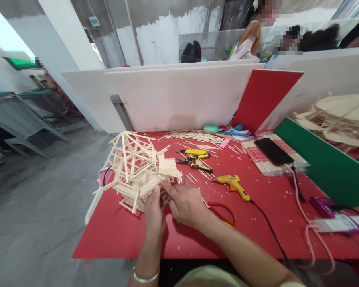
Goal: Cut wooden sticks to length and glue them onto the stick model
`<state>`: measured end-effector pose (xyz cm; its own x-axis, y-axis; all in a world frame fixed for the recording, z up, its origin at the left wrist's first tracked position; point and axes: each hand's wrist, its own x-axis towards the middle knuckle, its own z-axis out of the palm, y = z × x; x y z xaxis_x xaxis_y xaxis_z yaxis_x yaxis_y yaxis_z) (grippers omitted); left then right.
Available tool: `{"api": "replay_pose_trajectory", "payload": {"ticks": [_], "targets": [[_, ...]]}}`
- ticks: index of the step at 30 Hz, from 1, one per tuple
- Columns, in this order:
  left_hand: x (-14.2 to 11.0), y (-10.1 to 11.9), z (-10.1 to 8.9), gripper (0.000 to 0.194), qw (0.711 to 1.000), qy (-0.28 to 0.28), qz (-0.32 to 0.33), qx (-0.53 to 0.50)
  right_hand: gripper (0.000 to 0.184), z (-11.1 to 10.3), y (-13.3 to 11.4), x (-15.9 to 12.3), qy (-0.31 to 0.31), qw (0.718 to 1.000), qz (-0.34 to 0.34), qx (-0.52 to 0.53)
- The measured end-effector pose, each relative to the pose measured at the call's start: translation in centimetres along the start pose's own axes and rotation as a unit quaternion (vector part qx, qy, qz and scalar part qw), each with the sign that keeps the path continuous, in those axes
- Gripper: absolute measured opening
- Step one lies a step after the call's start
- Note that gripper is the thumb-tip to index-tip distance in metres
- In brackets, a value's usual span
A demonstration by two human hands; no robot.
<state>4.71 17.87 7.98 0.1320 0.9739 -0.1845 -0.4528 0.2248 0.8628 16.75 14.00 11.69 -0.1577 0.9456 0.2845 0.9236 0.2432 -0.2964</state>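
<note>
A small house-like model of thin wooden sticks (131, 159) stands at the left of the red table, with an open frame roof and slatted panels. My left hand (154, 209) grips its near edge, thumb on top; some of its fingers are hidden. From the right, my right hand (187, 201) reaches the same edge, index finger stretched onto the slats and the other fingers curled underneath. Whether a loose stick is between the fingertips is too small to tell. Just right of the model lie black-and-yellow cutters (194, 162) and a yellow utility knife (194, 152).
A yellow glue gun (231, 183) with a black cord and red-handled pliers (224, 209) lie right of my hands. Loose sticks (197, 137) are scattered behind. A phone (273, 150) rests on packed sticks. White boards (179, 95) and a green board (320, 163) border the table.
</note>
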Motion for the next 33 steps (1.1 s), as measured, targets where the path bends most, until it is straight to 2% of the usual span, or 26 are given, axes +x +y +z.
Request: {"api": "replay_pose_trajectory", "payload": {"ticks": [33], "targets": [[0.25, -0.31, 0.01, 0.043, 0.999, -0.003, 0.047, 0.016, 0.055, -0.57, -0.49, 0.15, -0.009, 1.0, 0.01, -0.025]]}}
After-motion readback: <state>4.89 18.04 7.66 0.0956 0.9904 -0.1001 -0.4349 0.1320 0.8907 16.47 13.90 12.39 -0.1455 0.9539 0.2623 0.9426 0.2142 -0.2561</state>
